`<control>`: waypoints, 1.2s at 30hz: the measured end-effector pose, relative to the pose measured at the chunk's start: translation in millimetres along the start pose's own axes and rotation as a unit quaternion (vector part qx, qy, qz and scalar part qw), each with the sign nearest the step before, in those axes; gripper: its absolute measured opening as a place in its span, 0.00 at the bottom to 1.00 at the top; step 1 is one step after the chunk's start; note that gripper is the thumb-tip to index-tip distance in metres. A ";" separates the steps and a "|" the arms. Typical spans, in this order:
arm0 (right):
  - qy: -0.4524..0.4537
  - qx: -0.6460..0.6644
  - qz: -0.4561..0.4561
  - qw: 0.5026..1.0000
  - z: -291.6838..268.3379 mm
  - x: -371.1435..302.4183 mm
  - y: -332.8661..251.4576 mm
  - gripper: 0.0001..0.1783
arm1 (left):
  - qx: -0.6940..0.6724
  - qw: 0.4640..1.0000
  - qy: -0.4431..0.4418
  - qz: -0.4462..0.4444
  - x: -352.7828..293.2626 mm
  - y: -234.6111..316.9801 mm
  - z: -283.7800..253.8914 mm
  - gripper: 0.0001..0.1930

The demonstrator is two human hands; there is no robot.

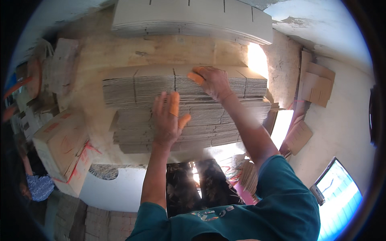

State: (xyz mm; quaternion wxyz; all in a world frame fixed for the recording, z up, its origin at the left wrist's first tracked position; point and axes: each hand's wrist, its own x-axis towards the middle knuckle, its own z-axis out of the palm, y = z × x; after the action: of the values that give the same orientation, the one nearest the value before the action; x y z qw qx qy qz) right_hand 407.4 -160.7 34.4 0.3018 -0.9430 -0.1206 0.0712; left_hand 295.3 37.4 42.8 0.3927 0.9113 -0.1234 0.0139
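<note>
Slotted cardboard sheets lie in a thick upper stack (152,86), with dark slots running down its near side. Below and nearer me is a lower stack (213,122) of similar sheets, its edges uneven. My left hand (165,122) lies against the front edges of the stacks, fingers stretched out, orange covers on the thumb and one finger. At the top edge of the upper stack, right of a dark slot, rests my right hand (215,82). Its orange-covered thumb and finger are apart, bent over the cardboard, with no sheet visibly gripped between them.
Another pile of slotted cardboard (193,18) lies at the far side of the wooden table (88,52). A cardboard box (62,138) stands at the left. Loose cardboard pieces (317,84) lean by the wall on the right. At the left edge a person's patterned sleeve (40,187) shows.
</note>
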 end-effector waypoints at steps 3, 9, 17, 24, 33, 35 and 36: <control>-0.028 -0.004 0.024 0.999 -4.2 4.3 -6.4 0.21 | 0.054 0.996 0.073 -0.018 55.4 -7.3 6.5 0.37; -0.053 0.025 0.056 0.997 -8.3 11.6 3.5 0.16 | 0.198 0.979 -0.003 -0.048 109.1 -18.7 9.5 0.25; 0.423 0.246 0.304 0.817 -111.5 51.7 130.2 0.41 | 0.178 0.984 0.028 -0.010 92.2 -27.0 14.6 0.20; 0.214 0.454 0.432 0.749 -139.8 84.7 240.8 0.61 | 0.180 0.983 0.032 0.003 97.1 -25.8 15.8 0.22; 0.059 0.517 0.372 0.768 -138.1 70.9 267.1 0.59 | 0.152 0.988 0.022 -0.016 95.0 -26.4 15.9 0.19; 0.072 0.522 0.375 0.763 -133.3 49.8 259.7 0.58 | 0.154 0.988 0.024 -0.014 95.3 -25.6 14.8 0.18; 0.075 0.538 0.380 0.748 -128.7 40.2 259.8 0.57 | 0.154 0.988 0.022 -0.015 95.7 -26.2 14.9 0.18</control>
State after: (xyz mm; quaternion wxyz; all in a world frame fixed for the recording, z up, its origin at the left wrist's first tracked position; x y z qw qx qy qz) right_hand 520.6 -425.8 -16.5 0.7155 -0.5944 0.3295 0.1621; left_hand 393.2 23.4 25.6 0.2506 0.9620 -0.0975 0.0468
